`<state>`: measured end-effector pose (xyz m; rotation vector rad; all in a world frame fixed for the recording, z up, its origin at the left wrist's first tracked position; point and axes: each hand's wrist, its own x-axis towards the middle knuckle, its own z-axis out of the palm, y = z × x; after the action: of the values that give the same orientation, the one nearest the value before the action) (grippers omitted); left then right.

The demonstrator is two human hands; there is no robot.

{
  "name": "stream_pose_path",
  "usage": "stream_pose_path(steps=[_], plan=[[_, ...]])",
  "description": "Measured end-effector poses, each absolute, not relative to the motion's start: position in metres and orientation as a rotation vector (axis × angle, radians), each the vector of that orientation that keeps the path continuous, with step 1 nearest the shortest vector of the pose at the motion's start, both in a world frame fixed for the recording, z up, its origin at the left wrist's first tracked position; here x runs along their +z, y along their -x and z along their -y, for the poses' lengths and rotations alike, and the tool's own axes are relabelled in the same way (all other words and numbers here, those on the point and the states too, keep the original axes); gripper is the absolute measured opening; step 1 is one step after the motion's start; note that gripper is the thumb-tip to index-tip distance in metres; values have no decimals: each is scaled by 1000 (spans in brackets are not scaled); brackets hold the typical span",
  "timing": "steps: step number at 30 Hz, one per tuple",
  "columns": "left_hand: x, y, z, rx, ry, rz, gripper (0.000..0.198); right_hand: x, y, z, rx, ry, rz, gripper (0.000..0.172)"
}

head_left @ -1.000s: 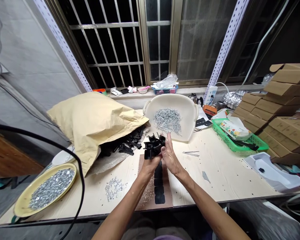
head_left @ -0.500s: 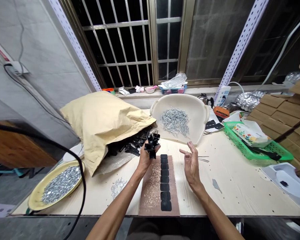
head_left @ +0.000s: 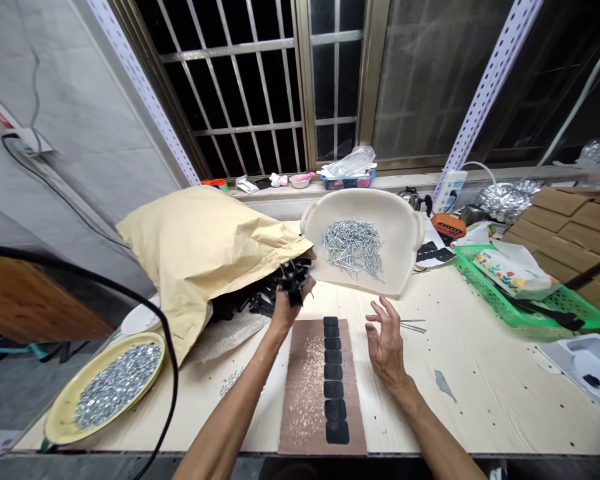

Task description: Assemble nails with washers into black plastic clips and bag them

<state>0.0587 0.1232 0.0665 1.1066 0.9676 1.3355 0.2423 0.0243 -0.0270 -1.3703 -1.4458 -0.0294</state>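
Black plastic clips (head_left: pixel 293 280), a bristling bunch of them, are clamped in the left hand (head_left: pixel 284 312), raised just above the counter (head_left: pixel 480 373) at eleven o'clock from the brown board (head_left: pixel 305 387). The right hand (head_left: pixel 387 340) hovers empty at the board's two o'clock, fingers spread and loosely curled. The hands are well apart, the board's top end between them. Down the board runs a row of black pads (head_left: pixel 334 373), twelve o'clock to six. Beyond, at one o'clock, sits the cream tray (head_left: pixel 410 230) with its heap of silver screws (head_left: pixel 353 245). At ten o'clock the tan paper sack (head_left: pixel 200 243) spills loose black parts (head_left: pixel 260 300). A yellow plate (head_left: pixel 63 417) of nuts (head_left: pixel 117 383) lies at eight o'clock.
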Motion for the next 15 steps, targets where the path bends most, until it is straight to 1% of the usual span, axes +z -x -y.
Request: stream_pose_path(steps=[3,8,12,15], plan=[[60,-56,-131,1333,-1285,-961,21,-31,-242,-26,-80,1377,1496,41],[40,-60,-145,1146,-1676,-970,17,-36,-243,-28,-140,1412,1547,41],[17,-68,-157,829,-2135,-1023,20,-38,-245,-30,-184,1445,1558,40],[-3,-71,-163,608,-2327,-1117,19,-38,-247,-31,-191,1470,1553,39]])
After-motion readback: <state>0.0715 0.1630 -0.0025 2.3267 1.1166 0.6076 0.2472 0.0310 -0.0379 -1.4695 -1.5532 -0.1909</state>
